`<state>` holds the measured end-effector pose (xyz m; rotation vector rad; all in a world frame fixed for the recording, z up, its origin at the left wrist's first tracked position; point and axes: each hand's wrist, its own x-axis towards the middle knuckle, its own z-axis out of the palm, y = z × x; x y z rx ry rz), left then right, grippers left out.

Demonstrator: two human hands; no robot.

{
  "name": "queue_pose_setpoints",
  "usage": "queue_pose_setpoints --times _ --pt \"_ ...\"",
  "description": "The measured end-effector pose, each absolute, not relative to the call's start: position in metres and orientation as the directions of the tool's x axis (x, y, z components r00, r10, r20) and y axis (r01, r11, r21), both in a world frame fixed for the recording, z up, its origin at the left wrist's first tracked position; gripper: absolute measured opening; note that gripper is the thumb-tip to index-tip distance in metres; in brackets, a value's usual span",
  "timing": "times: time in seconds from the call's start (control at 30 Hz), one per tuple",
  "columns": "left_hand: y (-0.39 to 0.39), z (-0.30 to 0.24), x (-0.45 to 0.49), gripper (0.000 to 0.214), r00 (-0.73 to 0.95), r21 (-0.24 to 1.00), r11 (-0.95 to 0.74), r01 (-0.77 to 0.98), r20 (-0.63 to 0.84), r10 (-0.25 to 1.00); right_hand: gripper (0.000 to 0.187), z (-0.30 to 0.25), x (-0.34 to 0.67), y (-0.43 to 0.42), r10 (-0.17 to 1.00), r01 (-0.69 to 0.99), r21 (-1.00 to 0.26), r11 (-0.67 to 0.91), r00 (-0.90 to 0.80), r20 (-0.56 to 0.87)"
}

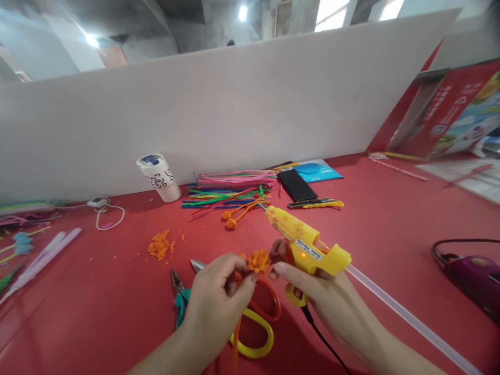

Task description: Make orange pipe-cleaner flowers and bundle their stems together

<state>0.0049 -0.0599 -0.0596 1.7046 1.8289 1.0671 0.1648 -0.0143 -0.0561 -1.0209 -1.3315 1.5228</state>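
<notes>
Between thumb and fingers, my left hand (221, 297) pinches an orange fuzzy flower (259, 261) made of pipe cleaner. An orange pipe-cleaner stem hangs below that hand. My right hand (312, 284) is wrapped round the handle of a yellow hot glue gun (308, 242), its nozzle pointing up and left, away from the flower. A small orange light glows on the gun, and a long clear glue stick (406, 312) sticks out of its back. My right fingertips are close to the flower; whether they touch it I cannot tell. Under my hands lie scissors (255, 346) with red and yellow handles.
Teal-handled pliers (180, 302) lie left of my left hand. Orange fluff (159, 245), two orange pipe-cleaner pieces (231, 223), bundled pipe cleaners (234, 180), a cup (160, 178), a phone (297, 186) and a utility knife (316, 203) lie beyond. A purple device (474, 281) sits right.
</notes>
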Motion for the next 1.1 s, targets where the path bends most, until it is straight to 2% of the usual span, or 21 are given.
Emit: queue_pose_setpoints --times 0.13,0.23,0.37,0.53,0.67,0.7,0.77,0.83,0.87,1.0,1.1 --pt "-0.062 -0.062 0.004 0.008 -0.041 0.592 -0.192 0.783 0.357 0.933 0.017 -0.054 0.163 -0.015 0.954 -0.033 -0.998 -0.053 -0.299 -0.040" --pt "-0.060 -0.063 0.003 0.008 -0.010 0.568 -0.240 0.787 0.402 0.916 0.019 -0.052 0.163 -0.016 0.955 -0.023 -0.999 -0.043 -0.294 -0.034" --pt "-0.054 -0.063 -0.002 0.016 -0.014 0.676 -0.347 0.650 0.467 0.884 0.025 -0.054 0.167 -0.011 0.967 -0.040 -0.999 -0.028 -0.256 -0.017" --pt "-0.052 -0.066 -0.008 0.021 -0.138 0.843 -0.403 0.355 0.474 0.870 0.025 -0.064 0.177 0.009 0.958 -0.021 -0.992 -0.125 -0.262 -0.116" --pt "-0.051 -0.068 -0.010 0.014 -0.202 0.954 -0.298 0.028 0.297 0.933 0.017 -0.073 0.179 0.030 0.910 -0.016 -0.973 -0.229 -0.360 -0.208" --pt "-0.049 -0.067 -0.010 0.009 -0.211 0.968 -0.242 -0.061 0.224 0.951 0.017 -0.077 0.180 0.035 0.906 0.017 -0.975 -0.222 -0.365 -0.213" --pt "-0.046 -0.063 -0.012 0.003 -0.218 0.966 -0.101 -0.238 0.048 0.975 0.017 -0.086 0.180 0.045 0.913 0.201 -0.970 -0.137 -0.355 -0.202" --pt "-0.042 -0.059 -0.014 0.007 -0.199 0.921 0.031 -0.388 -0.116 0.973 0.026 -0.096 0.181 0.054 0.917 0.527 -0.850 0.010 -0.344 -0.202" --pt "-0.041 -0.057 -0.015 0.010 -0.182 0.892 0.084 -0.444 -0.181 0.966 0.028 -0.100 0.181 0.057 0.923 0.603 -0.797 0.036 -0.325 -0.204" --pt "-0.038 -0.053 -0.016 0.014 -0.169 0.785 0.173 -0.595 -0.333 0.928 0.037 -0.108 0.183 0.063 0.944 0.760 -0.642 0.102 -0.278 -0.179" --pt "-0.038 -0.051 -0.015 0.011 -0.198 0.745 0.182 -0.641 -0.390 0.899 0.041 -0.105 0.183 0.062 0.949 0.843 -0.514 0.161 -0.274 -0.153"
